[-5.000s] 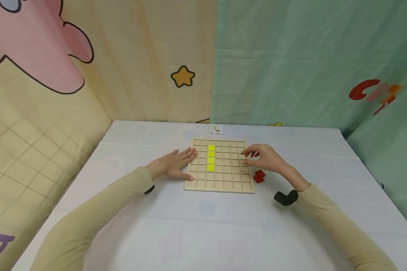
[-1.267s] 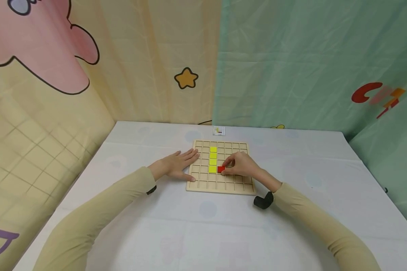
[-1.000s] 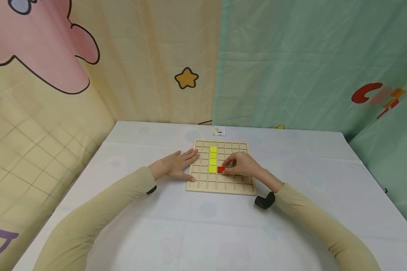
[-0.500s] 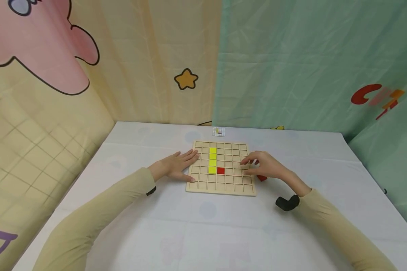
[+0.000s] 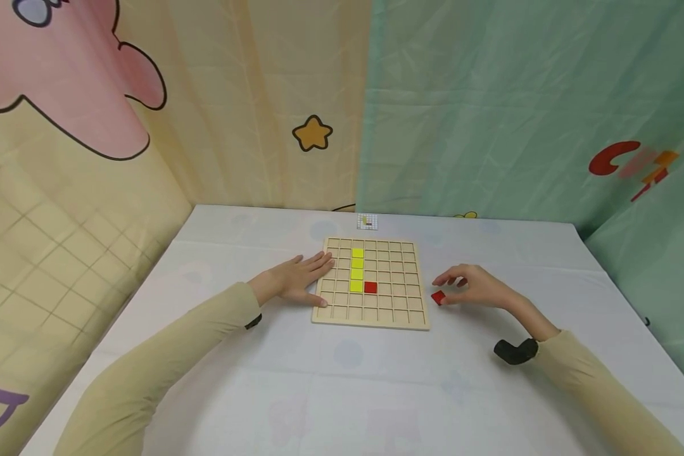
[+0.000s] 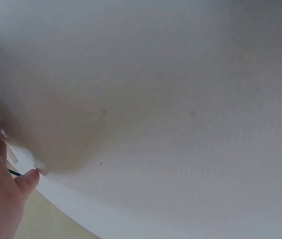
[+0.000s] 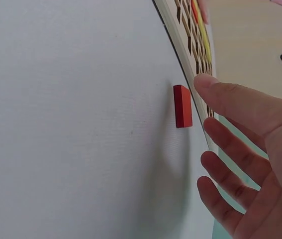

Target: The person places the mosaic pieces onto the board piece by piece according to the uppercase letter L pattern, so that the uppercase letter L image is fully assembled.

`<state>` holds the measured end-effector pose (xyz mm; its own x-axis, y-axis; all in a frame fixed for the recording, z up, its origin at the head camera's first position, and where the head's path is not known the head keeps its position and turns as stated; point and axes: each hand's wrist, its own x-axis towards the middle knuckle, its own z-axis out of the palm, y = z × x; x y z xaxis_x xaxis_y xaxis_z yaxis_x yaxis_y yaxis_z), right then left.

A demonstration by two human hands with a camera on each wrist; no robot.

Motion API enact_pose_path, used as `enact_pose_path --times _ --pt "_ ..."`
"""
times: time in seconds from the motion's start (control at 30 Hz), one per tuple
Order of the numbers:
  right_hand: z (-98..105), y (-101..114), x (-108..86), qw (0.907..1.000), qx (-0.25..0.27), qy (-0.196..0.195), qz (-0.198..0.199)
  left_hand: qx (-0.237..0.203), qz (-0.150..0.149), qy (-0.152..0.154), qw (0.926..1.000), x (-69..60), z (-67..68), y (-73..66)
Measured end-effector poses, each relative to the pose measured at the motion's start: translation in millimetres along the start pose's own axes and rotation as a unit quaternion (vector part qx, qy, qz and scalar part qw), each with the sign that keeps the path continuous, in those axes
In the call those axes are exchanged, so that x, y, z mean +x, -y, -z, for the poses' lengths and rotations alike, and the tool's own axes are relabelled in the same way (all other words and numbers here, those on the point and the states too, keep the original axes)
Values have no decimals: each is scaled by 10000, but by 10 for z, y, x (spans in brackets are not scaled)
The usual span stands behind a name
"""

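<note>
A wooden grid board [image 5: 399, 320] lies on the table. In one of its columns sit several yellow square tiles [image 5: 357, 263], and one red tile [image 5: 370, 287] fills the cell to the right of the lowest yellow one. My left hand [image 5: 296, 277] rests with spread fingers on the board's left edge. Off the board's right side, my right hand [image 5: 475, 286] hovers over a loose red tile [image 5: 438, 297] on the cloth. In the right wrist view, thumb and fingers stand apart near that red tile [image 7: 182, 106], holding nothing.
Behind the board lies a small printed grid card [image 5: 367, 221] showing coloured squares. A white cloth [image 5: 348, 392] covers the table. Patterned curtains [image 5: 473, 107] hang at the back and sides.
A red tile was placed beside the lowest yellow tile and let go. My right hand then moved right, off the board, to the remaining loose red tile. The left hand stays put.
</note>
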<state>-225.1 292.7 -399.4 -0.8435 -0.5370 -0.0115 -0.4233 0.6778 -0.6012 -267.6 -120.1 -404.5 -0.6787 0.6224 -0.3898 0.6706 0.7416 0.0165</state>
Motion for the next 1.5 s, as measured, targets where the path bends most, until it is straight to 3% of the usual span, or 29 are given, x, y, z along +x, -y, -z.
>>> enact_pose_path --times 0.53,0.8,1.13,1.5 --pt "-94 -109 -99 9997 -218 -43 -27 -44 -77 -69 9999 -6 20 -4" --pt "-92 -82 -126 9975 -603 -198 -299 -19 -24 -65 10000 8 11 -4" --pt "-89 -25 -118 9923 -1041 -590 -321 22 20 -49 10000 11 30 -13" --pt "-134 151 77 9896 -760 -1183 -293 -184 -41 -62 9998 -23 31 -15"
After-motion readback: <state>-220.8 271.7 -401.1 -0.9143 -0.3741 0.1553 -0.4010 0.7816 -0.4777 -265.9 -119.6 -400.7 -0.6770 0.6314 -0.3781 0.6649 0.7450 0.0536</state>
